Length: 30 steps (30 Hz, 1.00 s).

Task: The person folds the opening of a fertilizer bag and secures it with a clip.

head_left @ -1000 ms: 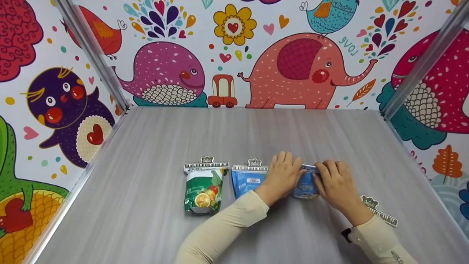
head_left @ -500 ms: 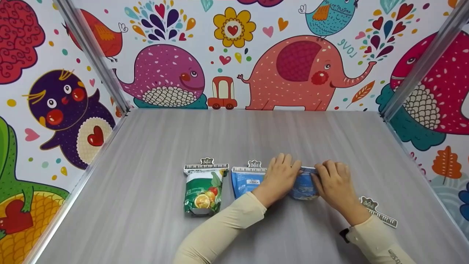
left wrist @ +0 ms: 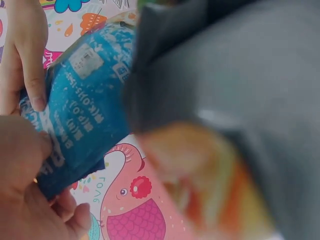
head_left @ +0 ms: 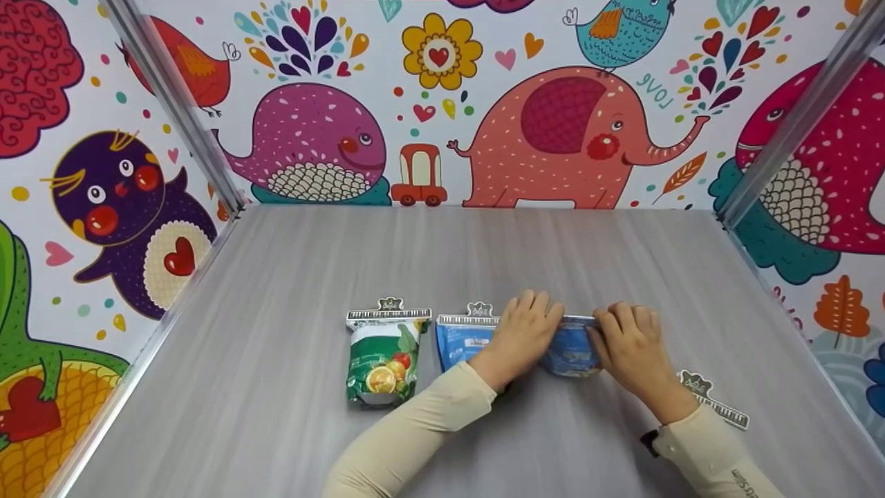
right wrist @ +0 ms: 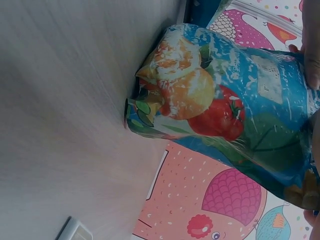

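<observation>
A blue food pouch with fruit and vegetables printed on it stands between my two hands in the head view. My left hand pinches the left part of its top edge, and the right hand grips the right end. The top looks folded over. In the left wrist view, fingers of both hands press the printed blue pouch near its top. Tomato and orange prints on the pouch face the right wrist camera. To the right lies a loose piano-key clip, partly behind the right wrist.
A green pouch with a piano-key clip along its top stands at the left. Beside it, another blue pouch carries a similar clip, partly hidden by my left hand. Patterned walls enclose the grey table.
My left hand has slid slightly left along the pouch's top edge, uncovering more of its front. The right hand stays at the right end. The clipped pouches and the loose clip have not moved.
</observation>
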Motion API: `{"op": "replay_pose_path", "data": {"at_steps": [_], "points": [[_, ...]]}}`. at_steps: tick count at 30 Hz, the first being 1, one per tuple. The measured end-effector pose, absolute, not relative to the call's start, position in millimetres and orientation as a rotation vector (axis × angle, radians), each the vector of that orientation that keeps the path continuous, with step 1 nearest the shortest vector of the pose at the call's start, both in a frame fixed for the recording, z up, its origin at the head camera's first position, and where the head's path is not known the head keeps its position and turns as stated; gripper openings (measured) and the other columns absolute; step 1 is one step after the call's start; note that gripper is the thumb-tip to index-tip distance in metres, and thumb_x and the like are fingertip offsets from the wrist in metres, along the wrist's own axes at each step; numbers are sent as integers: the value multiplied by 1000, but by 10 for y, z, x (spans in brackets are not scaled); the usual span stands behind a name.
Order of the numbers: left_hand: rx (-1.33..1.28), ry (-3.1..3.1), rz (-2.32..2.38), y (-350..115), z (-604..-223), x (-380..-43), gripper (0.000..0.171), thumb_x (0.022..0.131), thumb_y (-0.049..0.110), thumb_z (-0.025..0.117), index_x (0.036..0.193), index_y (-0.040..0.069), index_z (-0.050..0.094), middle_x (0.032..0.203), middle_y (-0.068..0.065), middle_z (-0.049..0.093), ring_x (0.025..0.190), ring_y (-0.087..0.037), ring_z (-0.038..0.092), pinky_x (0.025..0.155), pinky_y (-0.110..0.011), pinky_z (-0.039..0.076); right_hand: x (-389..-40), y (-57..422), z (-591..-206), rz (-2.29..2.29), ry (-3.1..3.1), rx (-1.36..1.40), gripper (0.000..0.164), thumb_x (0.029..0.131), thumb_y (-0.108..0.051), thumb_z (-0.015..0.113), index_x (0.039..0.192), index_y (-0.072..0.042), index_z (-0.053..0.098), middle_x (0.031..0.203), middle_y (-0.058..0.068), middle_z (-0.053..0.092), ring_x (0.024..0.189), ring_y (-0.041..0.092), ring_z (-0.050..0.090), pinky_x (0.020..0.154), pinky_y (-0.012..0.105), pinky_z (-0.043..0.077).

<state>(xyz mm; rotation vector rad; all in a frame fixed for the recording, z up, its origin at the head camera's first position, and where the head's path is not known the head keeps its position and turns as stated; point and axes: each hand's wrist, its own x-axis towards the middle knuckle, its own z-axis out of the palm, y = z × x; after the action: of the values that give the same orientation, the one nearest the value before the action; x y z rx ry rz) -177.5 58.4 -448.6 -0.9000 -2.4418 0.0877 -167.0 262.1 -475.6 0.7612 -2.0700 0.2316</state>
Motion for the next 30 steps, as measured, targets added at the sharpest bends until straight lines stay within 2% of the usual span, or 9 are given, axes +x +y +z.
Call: {"op": "replay_pose_path", "data": {"at_steps": [7, 9, 12, 15, 18, 22, 30], "points": [[-919, -2432, 82, 528, -4480, -1762, 7, 100, 18, 53, 103, 18, 59, 91, 3, 52, 80, -13, 45, 63, -24, 33, -1660, 2623, -4754, 240, -2072, 760, 35, 107, -30, 44, 98, 1, 56, 88, 16, 49, 73, 34, 39, 65, 47, 28], [-928, -2436, 81, 509, -4472, -1765, 7, 96, 15, 61, 103, 17, 59, 91, 3, 53, 79, -13, 45, 63, -24, 34, -1660, 2624, -4753, 247, -2071, 761, 34, 107, -30, 44, 98, 1, 56, 88, 16, 49, 74, 34, 39, 64, 47, 27], [-929, -2433, 89, 476, -4471, -1776, 17, 89, 14, 71, 101, 17, 59, 91, 3, 55, 78, -13, 47, 61, -24, 35, -1661, 2628, -4751, 252, -2074, 768, 33, 107, -29, 44, 98, 1, 56, 88, 16, 49, 74, 34, 39, 64, 47, 27], [-931, -2426, 76, 444, -4471, -1788, 18, 87, 12, 72, 100, 16, 60, 92, 2, 57, 79, -13, 50, 62, -25, 36, -1661, 2635, -4750, 256, -2072, 773, 32, 107, -28, 44, 98, 0, 56, 88, 15, 49, 74, 33, 38, 64, 47, 26], [-940, -2426, 34, 410, -4459, -1796, 13, 92, 9, 67, 101, 15, 61, 94, 2, 59, 82, -14, 52, 63, -25, 37, -1666, 2639, -4745, 261, -2066, 777, 32, 107, -28, 44, 97, 0, 56, 87, 15, 49, 74, 33, 38, 64, 47, 26], [-965, -2450, -28, 367, -4441, -1791, 16, 91, 6, 68, 104, 14, 61, 96, 1, 59, 82, -14, 52, 64, -24, 37, -1670, 2644, -4747, 256, -2061, 783, 32, 107, -28, 44, 97, 0, 56, 87, 15, 49, 74, 34, 39, 64, 47, 26], [-976, -2434, -30, 351, -4455, -1787, 13, 93, 7, 65, 104, 13, 62, 95, 1, 60, 83, -14, 53, 64, -24, 38, -1672, 2648, -4752, 265, -2044, 794, 31, 107, -27, 45, 97, -1, 57, 88, 15, 50, 74, 34, 40, 64, 47, 26]]}}
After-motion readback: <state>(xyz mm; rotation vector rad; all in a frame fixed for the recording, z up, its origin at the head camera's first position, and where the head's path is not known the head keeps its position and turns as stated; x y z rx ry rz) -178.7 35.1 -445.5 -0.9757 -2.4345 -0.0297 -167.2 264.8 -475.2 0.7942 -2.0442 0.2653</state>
